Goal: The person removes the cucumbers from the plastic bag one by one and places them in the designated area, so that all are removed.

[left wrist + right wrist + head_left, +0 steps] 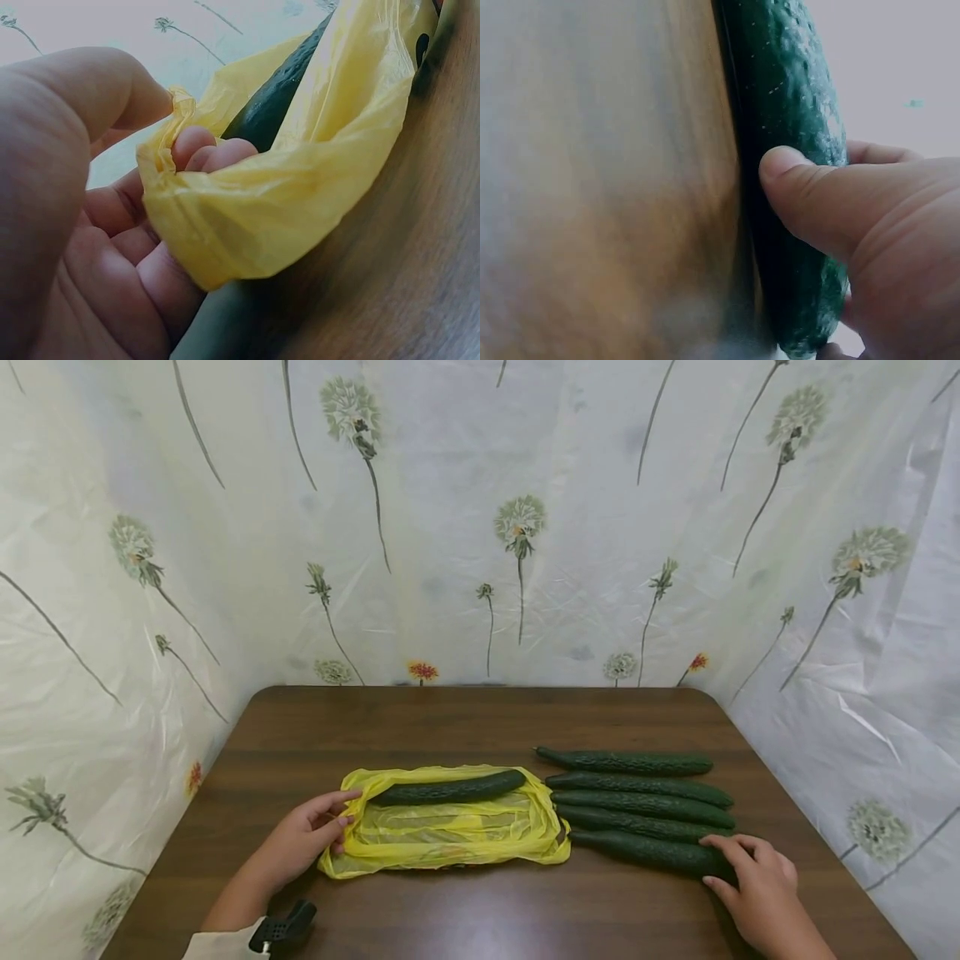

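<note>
My left hand pinches the left edge of a yellow plastic bag, which lies spread on the table. The left wrist view shows the thumb and fingers on the bag's rim, some fingertips inside it. A dark green cucumber lies along the far side of the bag, its left end close to those fingers. On the right, my right hand grips the right end of the nearest loose cucumber. In the right wrist view the thumb presses one side of this cucumber; the other fingers are mostly hidden behind it.
Several more cucumbers lie side by side beyond the gripped one, their left ends near the bag. The brown wooden table has rounded far corners. A white curtain with a dandelion print hangs around it on three sides.
</note>
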Motion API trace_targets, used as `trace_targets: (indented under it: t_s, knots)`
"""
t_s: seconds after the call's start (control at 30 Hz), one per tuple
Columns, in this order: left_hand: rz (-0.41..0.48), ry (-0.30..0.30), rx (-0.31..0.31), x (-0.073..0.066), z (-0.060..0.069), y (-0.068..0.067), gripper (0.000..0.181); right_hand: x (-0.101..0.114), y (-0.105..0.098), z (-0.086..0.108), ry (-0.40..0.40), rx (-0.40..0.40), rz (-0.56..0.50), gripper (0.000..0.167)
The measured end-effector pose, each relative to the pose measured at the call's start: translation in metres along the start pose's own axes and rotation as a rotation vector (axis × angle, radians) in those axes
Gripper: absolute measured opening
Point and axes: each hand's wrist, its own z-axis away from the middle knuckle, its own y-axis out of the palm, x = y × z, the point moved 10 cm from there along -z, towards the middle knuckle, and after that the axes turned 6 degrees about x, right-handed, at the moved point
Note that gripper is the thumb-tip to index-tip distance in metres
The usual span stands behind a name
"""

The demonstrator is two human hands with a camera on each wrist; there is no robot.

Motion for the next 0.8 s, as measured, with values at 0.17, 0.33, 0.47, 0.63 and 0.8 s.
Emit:
trace_targets:
  t_s: [0.17, 0.33, 0.47, 0.63, 0.8]
  knots:
    - [0.005, -0.009, -0.002, 0.001, -0.002, -0.001, 0.049, -0.003, -0.001, -0.002, 0.034, 0.010, 0.011, 0.057]
    - [0.007, -0.002, 0.000, 0.000, -0.003, -0.001, 0.049, -0.003, -0.004, -0.006, 0.055, 0.023, 0.025, 0.058]
    - [-0.010, 0.015, -0.001, -0.002, -0.002, -0.001, 0.049, -0.002, -0.005, -0.010, 0.064, 0.043, 0.051, 0.058]
    - [-0.023, -0.003, -0.010, -0.001, 0.000, -0.002, 0.048, 0.001, -0.003, -0.015, 0.069, 0.080, 0.072, 0.060]
    - [-0.002, -0.016, 0.018, 0.001, -0.001, 0.002, 0.050, -0.003, 0.000, -0.015, 0.117, 0.144, 0.070, 0.067]
